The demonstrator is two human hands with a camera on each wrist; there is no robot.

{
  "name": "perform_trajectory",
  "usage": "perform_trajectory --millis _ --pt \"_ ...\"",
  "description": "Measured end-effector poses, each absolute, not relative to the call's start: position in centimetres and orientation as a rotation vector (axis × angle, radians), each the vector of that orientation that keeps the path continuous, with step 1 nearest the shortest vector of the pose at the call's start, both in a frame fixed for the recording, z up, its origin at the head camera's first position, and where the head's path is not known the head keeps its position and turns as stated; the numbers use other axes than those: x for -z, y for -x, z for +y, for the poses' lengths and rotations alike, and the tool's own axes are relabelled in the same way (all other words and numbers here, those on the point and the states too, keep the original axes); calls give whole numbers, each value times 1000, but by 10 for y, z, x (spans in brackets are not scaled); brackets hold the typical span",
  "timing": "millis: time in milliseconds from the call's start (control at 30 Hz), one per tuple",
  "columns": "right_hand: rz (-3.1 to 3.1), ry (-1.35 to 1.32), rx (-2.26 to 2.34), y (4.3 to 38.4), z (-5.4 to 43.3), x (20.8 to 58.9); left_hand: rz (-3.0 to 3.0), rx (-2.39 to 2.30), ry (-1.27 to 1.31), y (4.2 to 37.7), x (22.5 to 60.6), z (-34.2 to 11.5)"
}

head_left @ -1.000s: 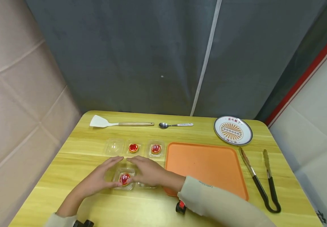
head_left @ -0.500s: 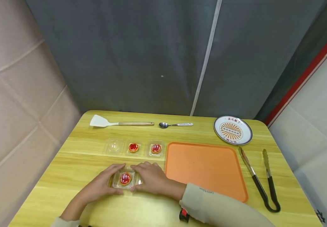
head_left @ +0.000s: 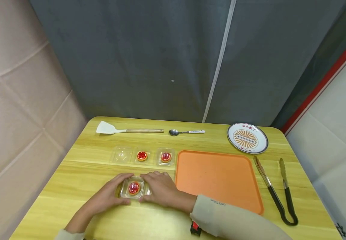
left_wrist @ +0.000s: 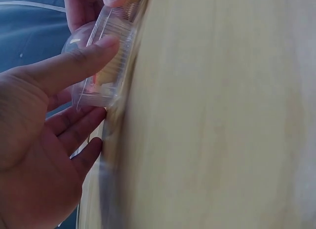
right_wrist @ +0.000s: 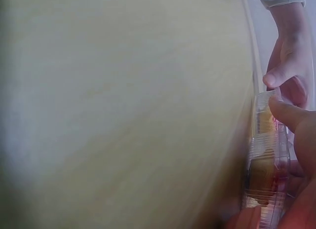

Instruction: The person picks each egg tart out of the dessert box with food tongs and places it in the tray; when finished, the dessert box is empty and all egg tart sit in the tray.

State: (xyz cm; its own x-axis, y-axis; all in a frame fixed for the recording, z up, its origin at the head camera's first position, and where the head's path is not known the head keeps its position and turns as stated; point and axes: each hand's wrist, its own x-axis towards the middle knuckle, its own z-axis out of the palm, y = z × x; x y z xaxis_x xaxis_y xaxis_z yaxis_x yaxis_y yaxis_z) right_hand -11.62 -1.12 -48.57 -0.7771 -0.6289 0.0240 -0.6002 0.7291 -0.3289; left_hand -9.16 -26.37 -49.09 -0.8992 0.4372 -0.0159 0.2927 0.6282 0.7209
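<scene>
A clear plastic box (head_left: 123,193) holding a small red-topped tart (head_left: 134,188) sits at the table's front left. My left hand (head_left: 105,196) grips its left side, thumb along the near wall and fingers beyond. On the opposite side my right hand (head_left: 161,189) holds the same box, fingertips at the back corner and thumb at the front. The left wrist view shows a domed clear top on the box (left_wrist: 106,78). Partly covered by my right hand, a second clear box (head_left: 148,191) stands alongside; the right wrist view shows a tart (right_wrist: 264,174) inside it.
Behind lie an empty-looking clear box (head_left: 122,155) and two boxes with tarts (head_left: 142,156). An orange tray (head_left: 215,176) is right of my right hand. Farther off are a white spatula (head_left: 107,128), spoon (head_left: 174,132), plate (head_left: 246,138) and tongs (head_left: 276,200).
Both hands have moved from over the box to its left and right sides. My right thumb has left the front of the tart, which now shows fully. The other objects stayed put.
</scene>
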Motion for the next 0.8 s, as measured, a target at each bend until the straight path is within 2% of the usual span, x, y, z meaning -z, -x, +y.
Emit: perform_trajectory --millis 800 --pt "2843 1039 513 114 -9 483 2777 -1090 -608 91 504 -258"
